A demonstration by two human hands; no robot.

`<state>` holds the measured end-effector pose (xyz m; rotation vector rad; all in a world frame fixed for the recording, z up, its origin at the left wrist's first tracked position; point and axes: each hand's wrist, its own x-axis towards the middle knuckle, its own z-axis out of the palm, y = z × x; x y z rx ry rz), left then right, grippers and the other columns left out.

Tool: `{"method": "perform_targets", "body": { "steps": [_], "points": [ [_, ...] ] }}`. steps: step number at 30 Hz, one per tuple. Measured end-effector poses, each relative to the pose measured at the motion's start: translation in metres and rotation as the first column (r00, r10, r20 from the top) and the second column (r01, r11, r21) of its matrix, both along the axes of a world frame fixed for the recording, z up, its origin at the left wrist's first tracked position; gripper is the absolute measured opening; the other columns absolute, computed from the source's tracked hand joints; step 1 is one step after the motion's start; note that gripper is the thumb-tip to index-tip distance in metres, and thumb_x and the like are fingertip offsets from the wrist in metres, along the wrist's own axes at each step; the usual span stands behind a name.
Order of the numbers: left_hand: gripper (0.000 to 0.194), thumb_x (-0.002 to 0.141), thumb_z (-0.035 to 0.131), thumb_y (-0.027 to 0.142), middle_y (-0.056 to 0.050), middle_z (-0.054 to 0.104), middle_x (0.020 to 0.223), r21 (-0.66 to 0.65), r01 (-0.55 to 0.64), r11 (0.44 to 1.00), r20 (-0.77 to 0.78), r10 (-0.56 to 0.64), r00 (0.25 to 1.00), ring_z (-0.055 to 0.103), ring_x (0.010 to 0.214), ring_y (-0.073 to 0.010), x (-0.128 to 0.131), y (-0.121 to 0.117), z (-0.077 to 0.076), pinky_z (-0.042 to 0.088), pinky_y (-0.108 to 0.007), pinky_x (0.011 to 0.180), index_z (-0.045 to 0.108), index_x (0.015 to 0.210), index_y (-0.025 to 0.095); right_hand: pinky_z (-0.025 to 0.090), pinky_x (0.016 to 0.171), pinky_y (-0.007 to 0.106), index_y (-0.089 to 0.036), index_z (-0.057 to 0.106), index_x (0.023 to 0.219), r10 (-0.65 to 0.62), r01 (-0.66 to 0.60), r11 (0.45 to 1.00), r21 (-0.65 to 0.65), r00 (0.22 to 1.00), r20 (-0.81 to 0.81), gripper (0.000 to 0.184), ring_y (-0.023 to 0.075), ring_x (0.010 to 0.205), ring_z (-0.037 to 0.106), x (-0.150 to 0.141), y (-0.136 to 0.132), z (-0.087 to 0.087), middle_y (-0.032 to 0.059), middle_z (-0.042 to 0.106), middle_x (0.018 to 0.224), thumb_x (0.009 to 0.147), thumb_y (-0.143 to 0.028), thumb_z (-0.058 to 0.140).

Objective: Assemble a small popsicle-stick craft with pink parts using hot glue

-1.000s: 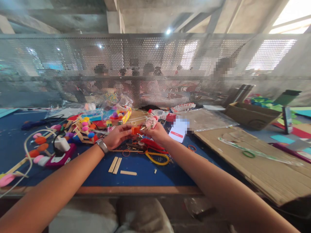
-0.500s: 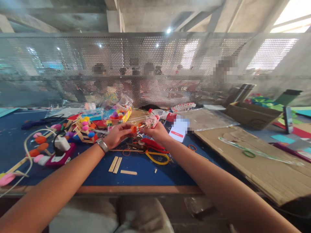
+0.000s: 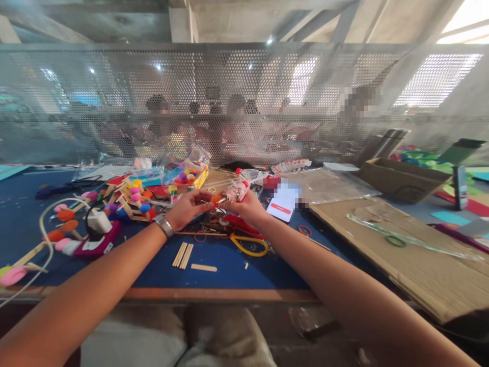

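Observation:
My left hand, with a watch on its wrist, pinches a small orange pompom between thumb and fingers. My right hand is closed round a pink glue gun, its tip pointing left at the pompom and very close to it; whether they touch I cannot tell. Just below the hands lie red-handled pliers and a yellow loop. Several craft sticks lie side by side nearer me, with a single stick beside them.
At left, a pile of sticks and coloured pompoms sits near a purple power strip with a white cable. A phone lies right of my hands. Cardboard and an open box cover the right side. A perforated screen stands behind.
The view has shifted slightly. Both hands keep their grips, and the pompom and glue gun stay close together in much the same place.

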<state>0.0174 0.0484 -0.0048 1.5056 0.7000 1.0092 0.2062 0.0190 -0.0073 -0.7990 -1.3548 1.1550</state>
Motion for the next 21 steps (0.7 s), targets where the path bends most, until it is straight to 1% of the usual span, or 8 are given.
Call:
{"method": "perform_targets", "body": {
  "steps": [5,8,12,15,21],
  "points": [
    [0.042,0.058,0.085,0.034,-0.005,0.072,0.086,0.02,-0.006,1.0,-0.016,0.006,1.0,0.067,0.073,-0.0157,0.0006,-0.0007,-0.0002,0.053,-0.031,0.075,0.067,0.09,0.014,0.051,0.076,0.033,-0.015,0.066,0.076,0.037,-0.037,0.999,0.004,0.999,-0.022,0.038,0.0156,0.072,0.061,-0.0005,-0.0013,0.0004,0.0018,0.068,0.078,0.049,-0.033,0.086],
    [0.041,0.06,0.084,0.034,-0.005,0.072,0.084,0.033,-0.007,0.999,-0.029,0.008,1.0,0.067,0.072,-0.0162,0.0008,-0.0011,-0.0001,0.053,-0.031,0.073,0.067,0.091,0.014,0.051,0.073,0.033,-0.015,0.065,0.075,0.021,-0.021,1.0,0.002,1.0,-0.011,0.038,0.0159,0.072,0.061,0.0006,0.0002,-0.0018,0.0016,0.067,0.076,0.049,-0.035,0.086],
    [0.039,0.062,0.084,0.032,-0.004,0.071,0.084,0.031,-0.012,0.999,-0.038,0.013,0.999,0.066,0.071,-0.0149,0.0019,-0.0015,-0.0002,0.053,-0.031,0.073,0.067,0.091,0.014,0.05,0.068,0.032,-0.015,0.064,0.073,-0.004,0.005,1.0,-0.01,1.0,0.008,0.039,0.016,0.068,0.059,0.0025,0.0019,-0.0037,-0.0001,0.064,0.069,0.048,-0.036,0.086],
    [0.038,0.062,0.084,0.032,-0.004,0.071,0.086,0.028,-0.019,0.999,-0.024,0.02,1.0,0.066,0.072,-0.015,0.0029,-0.0015,-0.0011,0.053,-0.03,0.072,0.067,0.091,0.014,0.049,0.063,0.031,-0.016,0.064,0.073,-0.018,0.018,1.0,-0.015,1.0,0.012,0.039,0.0155,0.067,0.057,0.0029,0.0019,-0.0039,-0.0001,0.063,0.07,0.048,-0.036,0.086],
    [0.038,0.063,0.083,0.032,-0.004,0.071,0.082,0.033,0.007,0.999,-0.02,-0.006,1.0,0.067,0.071,-0.016,0.0033,-0.0013,-0.0014,0.052,-0.031,0.072,0.066,0.091,0.014,0.049,0.063,0.031,-0.016,0.064,0.073,-0.016,0.016,1.0,-0.011,1.0,-0.007,0.037,0.0162,0.069,0.058,0.002,0.0013,-0.0049,-0.0001,0.062,0.07,0.048,-0.033,0.085]
  ]
}}
